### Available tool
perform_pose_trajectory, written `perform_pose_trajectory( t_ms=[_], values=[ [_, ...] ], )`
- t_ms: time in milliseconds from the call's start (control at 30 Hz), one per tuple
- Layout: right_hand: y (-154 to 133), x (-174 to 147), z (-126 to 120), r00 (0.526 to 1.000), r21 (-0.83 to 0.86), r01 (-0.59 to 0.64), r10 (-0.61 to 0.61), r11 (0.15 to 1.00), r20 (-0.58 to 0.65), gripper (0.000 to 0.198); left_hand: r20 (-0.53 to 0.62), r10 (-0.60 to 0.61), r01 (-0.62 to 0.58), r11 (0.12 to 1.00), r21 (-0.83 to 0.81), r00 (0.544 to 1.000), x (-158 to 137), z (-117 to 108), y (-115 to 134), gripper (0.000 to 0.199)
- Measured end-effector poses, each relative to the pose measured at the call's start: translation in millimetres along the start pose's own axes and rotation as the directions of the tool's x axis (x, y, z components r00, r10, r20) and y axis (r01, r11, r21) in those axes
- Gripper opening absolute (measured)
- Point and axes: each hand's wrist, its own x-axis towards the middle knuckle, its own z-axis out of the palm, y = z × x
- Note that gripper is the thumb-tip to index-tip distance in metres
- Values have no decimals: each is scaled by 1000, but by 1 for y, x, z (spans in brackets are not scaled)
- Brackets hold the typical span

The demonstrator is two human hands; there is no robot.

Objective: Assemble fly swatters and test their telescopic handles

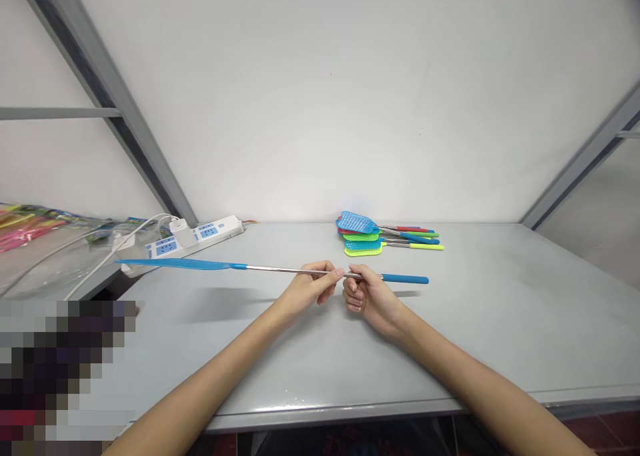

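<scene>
Both hands grip one blue fly swatter (270, 269) held level above the grey table. Its flat blue head, seen almost edge-on, points left, and its blue handle sticks out to the right. My left hand (315, 284) pinches the metal rod near its middle between thumb and fingers. Close beside it, my right hand (367, 296) is closed on the rod just short of the blue handle, with the other fingers curled in. Behind the hands lies a pile of fly swatters (361, 233) in blue, green, red and yellow, their handles pointing right.
A white power strip (215, 231) with plugs and cables lies at the back left, behind the swatter's head. Clear plastic bags of colourful items (35, 226) sit at the far left. Grey metal posts and a white wall (320, 96) bound the grey table (500, 309).
</scene>
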Motion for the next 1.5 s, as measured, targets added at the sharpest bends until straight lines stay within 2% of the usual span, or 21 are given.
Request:
perform_pose_trajectory(
  t_ms=[567,733,867,1000,1500],
  values=[
    [-5,-1,1,1000,-47,-24,23,999,-17,36,-7,-53,53,998,-31,999,-1,0,6,31],
    [-7,-2,1,999,-53,-25,23,998,-25,35,-30,-41,42,999,29,999,-2,-1,8,34],
    [-12,-2,-1,999,-88,-20,16,996,-46,35,-2,-54,54,995,80,999,-5,-1,11,39],
    [-14,-2,-2,998,-104,-15,9,994,-60,35,36,-105,104,994,31,994,-7,2,11,44],
    [-13,-3,-1,998,-158,-25,15,987,-62,34,45,-114,116,993,-29,992,-4,1,1,39]
  ],
)
